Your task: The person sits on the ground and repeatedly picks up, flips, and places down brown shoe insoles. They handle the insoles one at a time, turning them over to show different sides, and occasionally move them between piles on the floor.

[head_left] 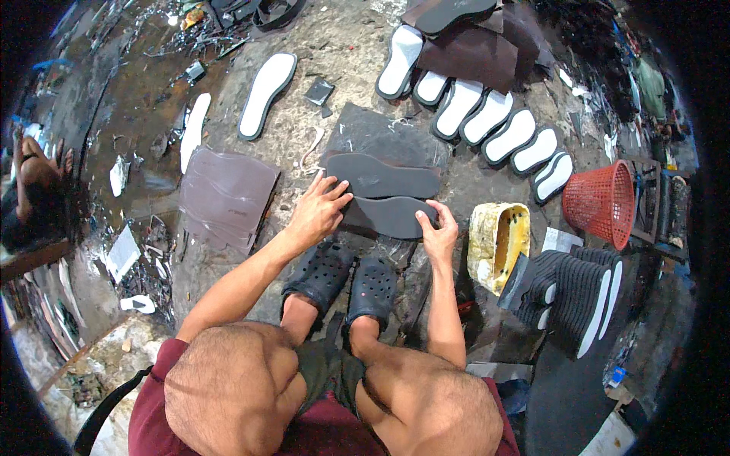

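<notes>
Two dark grey shoe soles lie one beyond the other between my hands: the far sole (384, 175) and the near sole (384, 216). Their long edges meet or nearly meet. My left hand (318, 207) rests at their left ends with its fingers spread over the soles. At the right end of the near sole, my right hand (439, 229) grips the edge, thumb on top and fingers round the far side. Beneath and beyond the soles is a dark flat sheet (357, 128).
Brown sheets (228, 194) lie left. White-topped soles (460, 108) form a row at far right, with another white-topped sole (266, 95) at far left. On the right stand a yellow container (487, 243), a red basket (601, 201) and stacked black soles (574, 296). Scraps litter the floor.
</notes>
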`<state>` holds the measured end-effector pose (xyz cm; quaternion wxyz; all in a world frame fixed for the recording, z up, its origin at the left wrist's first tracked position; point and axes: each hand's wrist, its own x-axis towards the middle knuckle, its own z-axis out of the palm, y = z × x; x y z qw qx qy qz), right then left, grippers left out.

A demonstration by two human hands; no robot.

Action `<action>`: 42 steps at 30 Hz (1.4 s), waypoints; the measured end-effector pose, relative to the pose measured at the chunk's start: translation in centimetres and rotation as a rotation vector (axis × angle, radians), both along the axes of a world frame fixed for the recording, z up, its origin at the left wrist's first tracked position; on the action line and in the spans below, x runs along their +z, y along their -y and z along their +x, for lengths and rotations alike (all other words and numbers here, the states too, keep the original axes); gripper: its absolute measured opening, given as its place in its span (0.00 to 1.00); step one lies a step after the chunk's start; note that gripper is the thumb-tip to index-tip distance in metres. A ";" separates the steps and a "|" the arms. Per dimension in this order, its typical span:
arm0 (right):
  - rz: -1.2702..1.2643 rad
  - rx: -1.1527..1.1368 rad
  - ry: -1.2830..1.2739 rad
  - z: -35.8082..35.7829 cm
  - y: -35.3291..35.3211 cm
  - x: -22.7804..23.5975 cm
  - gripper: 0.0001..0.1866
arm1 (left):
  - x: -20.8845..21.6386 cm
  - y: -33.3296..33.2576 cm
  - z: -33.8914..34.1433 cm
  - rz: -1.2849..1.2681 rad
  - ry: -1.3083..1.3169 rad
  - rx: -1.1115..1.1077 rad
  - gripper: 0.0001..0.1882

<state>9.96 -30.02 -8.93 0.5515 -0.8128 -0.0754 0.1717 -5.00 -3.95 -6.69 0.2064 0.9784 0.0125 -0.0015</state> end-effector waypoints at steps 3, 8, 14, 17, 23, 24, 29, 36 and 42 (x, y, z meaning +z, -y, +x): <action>-0.007 0.023 0.012 0.2 0.4 -0.4 0.18 | 0.1 0.3 0.1 0.049 -0.011 -0.010 0.28; -0.047 0.037 0.009 0.1 0.4 -0.5 0.18 | 0.9 0.8 -0.3 0.082 0.007 0.027 0.27; 0.001 0.060 0.009 0.0 0.3 0.3 0.20 | 0.5 -0.4 1.6 -0.123 0.037 0.258 0.20; -0.067 0.106 -0.009 0.8 0.4 0.7 0.18 | -0.5 -1.1 2.4 -0.113 0.115 0.253 0.17; -0.043 0.067 -0.038 1.0 0.6 0.4 0.19 | 0.5 -0.6 2.7 -0.111 0.024 0.272 0.18; -0.073 0.078 -0.014 1.4 0.8 0.3 0.18 | 0.8 0.0 3.1 -0.075 0.004 0.273 0.18; -0.126 0.107 -0.022 1.3 -0.5 2.4 0.18 | 0.1 -0.7 4.2 0.005 -0.059 0.177 0.20; -0.341 0.128 0.288 1.3 -0.2 2.0 0.19 | -0.5 -2.5 9.0 0.101 -0.390 0.056 0.34; -0.386 -0.224 0.252 -1.1 -0.2 0.0 0.38 | 1.0 -3.1 10.1 0.016 -0.457 -0.011 0.36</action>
